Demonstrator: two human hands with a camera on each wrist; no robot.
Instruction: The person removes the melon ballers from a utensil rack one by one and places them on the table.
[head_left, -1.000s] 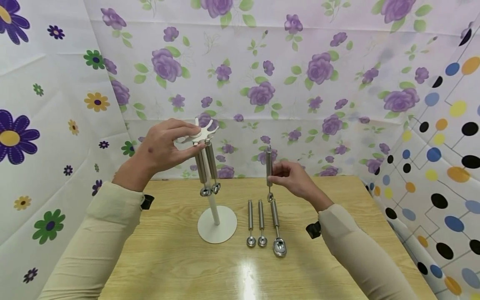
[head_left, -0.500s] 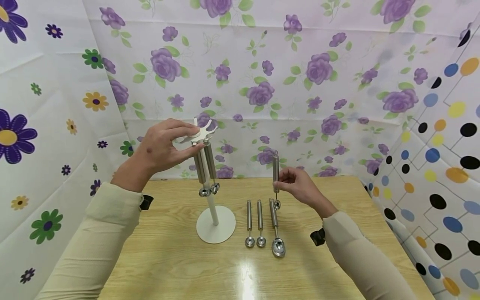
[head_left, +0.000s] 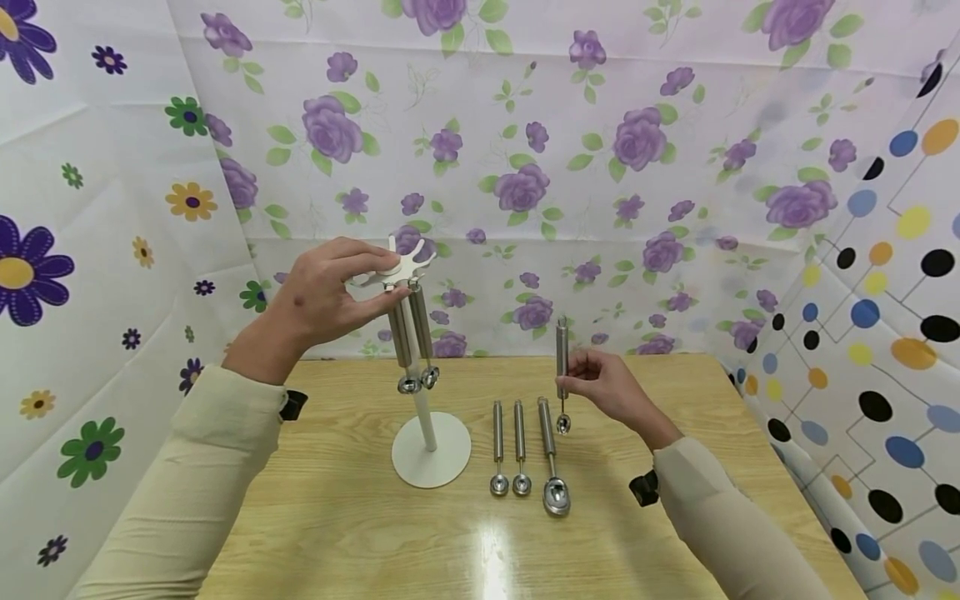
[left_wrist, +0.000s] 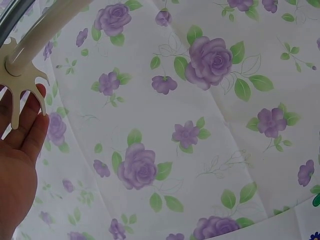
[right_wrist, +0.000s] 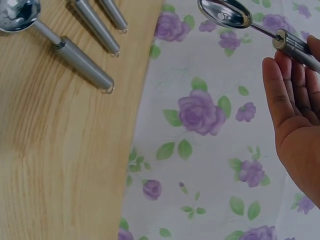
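Observation:
My left hand (head_left: 322, 287) grips the hooked top of a white utensil stand (head_left: 442, 467), thumb below and fingers above. From its hooks hang melon ballers (head_left: 422, 325), steel bowls downward. To the right, my right hand (head_left: 607, 387) pinches the handle of another melon baller (head_left: 562, 358), held upright above the table with its bowl down. The right wrist view shows this bowl (right_wrist: 227, 12) as oval with a small hole. Two small melon ballers (head_left: 498, 442) and a larger scoop (head_left: 557, 496) lie side by side between the stand and my right hand.
Everything stands on a light wooden table (head_left: 337, 517). Behind it hangs a purple-flowered cloth (head_left: 480, 125). Patterned cloths also close off the left side (head_left: 112, 275) and the right side (head_left: 885, 375).
My right hand has moved rightward and lower with its melon baller, past the top of the lying scoop. The left hand keeps its grip on the stand.

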